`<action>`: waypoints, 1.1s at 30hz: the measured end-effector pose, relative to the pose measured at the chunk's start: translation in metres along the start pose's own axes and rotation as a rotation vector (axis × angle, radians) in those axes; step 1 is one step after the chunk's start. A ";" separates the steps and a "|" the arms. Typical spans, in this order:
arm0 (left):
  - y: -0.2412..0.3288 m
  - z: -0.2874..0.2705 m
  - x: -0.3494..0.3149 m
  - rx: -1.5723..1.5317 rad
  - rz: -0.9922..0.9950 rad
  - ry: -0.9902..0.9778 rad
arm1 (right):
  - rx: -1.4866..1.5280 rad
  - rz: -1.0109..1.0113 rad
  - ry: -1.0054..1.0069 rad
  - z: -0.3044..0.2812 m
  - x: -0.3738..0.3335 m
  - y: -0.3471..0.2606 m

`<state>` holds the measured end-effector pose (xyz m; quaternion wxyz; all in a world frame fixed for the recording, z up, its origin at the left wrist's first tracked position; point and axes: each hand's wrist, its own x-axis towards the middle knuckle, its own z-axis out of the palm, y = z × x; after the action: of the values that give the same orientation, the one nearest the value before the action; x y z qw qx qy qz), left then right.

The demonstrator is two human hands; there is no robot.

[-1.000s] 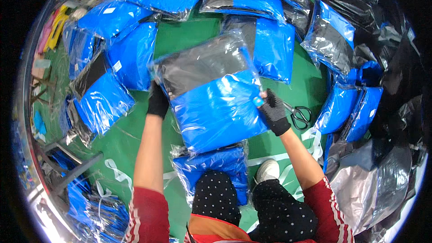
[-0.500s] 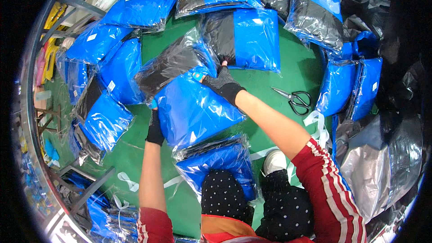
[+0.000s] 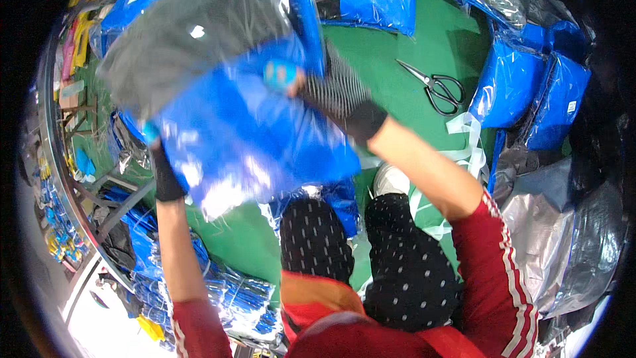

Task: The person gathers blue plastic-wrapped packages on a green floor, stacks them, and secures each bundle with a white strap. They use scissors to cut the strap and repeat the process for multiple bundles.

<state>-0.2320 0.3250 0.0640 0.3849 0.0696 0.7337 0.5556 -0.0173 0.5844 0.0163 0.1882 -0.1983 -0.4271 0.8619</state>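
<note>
Blue-and-grey, square, plastic-wrapped package [image 3: 232, 103] seems in the holding-up step: black-gloved left hand [image 3: 165, 171] and right hand [image 3: 339, 93] pinch its left and right sides; next move probably needs level support.

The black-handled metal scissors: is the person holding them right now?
No, the scissors lie on the smooth green floor, apart from the person's left hand and right hand.

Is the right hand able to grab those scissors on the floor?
Probably yes, but it looks busy: the right hand seems to be holding the blue-and-gray bundle and would have to let go. The scissors lie nearby, to its right, uncovered on the green floor.
</note>
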 end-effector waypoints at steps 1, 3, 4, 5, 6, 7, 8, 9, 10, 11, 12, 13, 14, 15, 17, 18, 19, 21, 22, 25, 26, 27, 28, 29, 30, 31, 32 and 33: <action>0.000 -0.006 -0.015 0.042 0.001 -0.035 | -0.238 -0.046 0.106 0.005 -0.019 -0.001; -0.012 -0.014 -0.053 0.118 0.018 -0.079 | -0.511 -0.025 0.176 0.017 -0.067 0.001; -0.022 -0.017 -0.079 0.201 -0.065 0.023 | -0.562 0.068 0.154 0.022 -0.093 0.004; -0.035 -0.018 -0.103 0.240 -0.124 0.041 | -0.538 0.108 0.093 0.025 -0.119 0.007; -0.050 -0.021 -0.126 0.273 -0.191 0.052 | -0.497 0.166 0.059 0.027 -0.144 0.012; -0.068 -0.023 -0.151 0.305 -0.263 0.054 | -0.391 0.315 0.031 0.030 -0.169 0.017; -0.087 -0.025 -0.173 0.334 -0.336 0.052 | -0.279 0.423 0.020 0.030 -0.188 0.027; -0.107 -0.027 -0.191 0.362 -0.403 0.042 | -0.183 0.446 0.043 0.030 -0.207 0.035; -0.128 -0.030 -0.204 0.386 -0.467 0.027 | -0.241 0.473 0.041 0.028 -0.220 0.047; -0.150 -0.032 -0.213 0.404 -0.525 0.005 | -0.305 0.496 0.037 0.024 -0.230 0.060; -0.172 -0.033 -0.216 0.422 -0.571 -0.025 | -0.364 0.493 0.035 0.020 -0.237 0.071; -0.191 -0.033 -0.216 0.448 -0.595 -0.068 | -0.425 0.533 0.021 0.014 -0.240 0.083; -0.207 -0.033 -0.214 0.477 -0.618 -0.110 | -0.482 0.560 0.014 0.008 -0.242 0.092; -0.220 -0.035 -0.215 0.507 -0.640 -0.149 | -0.510 0.592 0.001 0.005 -0.243 0.098; -0.240 -0.037 -0.213 0.561 -0.684 -0.223 | -0.555 0.659 -0.032 -0.003 -0.242 0.104; -0.246 -0.040 -0.214 0.576 -0.705 -0.250 | -0.578 0.694 -0.054 -0.007 -0.241 0.104; -0.251 -0.042 -0.216 0.583 -0.718 -0.276 | -0.601 0.722 -0.086 -0.008 -0.240 0.103; -0.260 -0.052 -0.220 0.576 -0.746 -0.325 | -0.662 0.793 -0.160 -0.013 -0.234 0.097; -0.264 -0.057 -0.222 0.560 -0.759 -0.341 | -0.697 0.828 -0.208 -0.016 -0.230 0.095; -0.281 -0.073 -0.221 0.442 -0.791 -0.437 | -0.823 0.923 -0.398 -0.027 -0.212 0.092; -0.288 -0.076 -0.219 0.376 -0.794 -0.489 | -0.881 0.966 -0.501 -0.032 -0.204 0.092; -0.294 -0.079 -0.216 0.249 -0.793 -0.533 | -0.951 0.940 -0.593 -0.037 -0.198 0.093; -0.301 -0.078 -0.214 0.179 -0.840 -0.570 | -0.983 0.946 -0.630 -0.041 -0.192 0.095; -0.307 -0.077 -0.211 -0.061 -0.809 -0.505 | -1.019 1.016 -0.703 -0.045 -0.188 0.097; -0.314 -0.072 -0.209 -0.268 -0.833 -0.237 | -1.015 1.044 -0.751 -0.047 -0.185 0.100; -0.320 -0.065 -0.207 -0.472 -0.796 0.021 | -1.108 1.130 -0.750 -0.048 -0.183 0.103; -0.324 -0.058 -0.203 -0.293 -0.797 -0.009 | -1.088 1.105 -0.719 -0.050 -0.180 0.106; -0.324 -0.049 -0.199 -0.008 -0.801 -0.099 | -1.051 1.046 -0.676 -0.050 -0.178 0.110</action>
<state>-0.0194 0.0611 -0.1165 0.6062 -0.1965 0.6811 0.3607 0.1419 0.4675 -0.0682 -0.4952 -0.1636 -0.6616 0.5388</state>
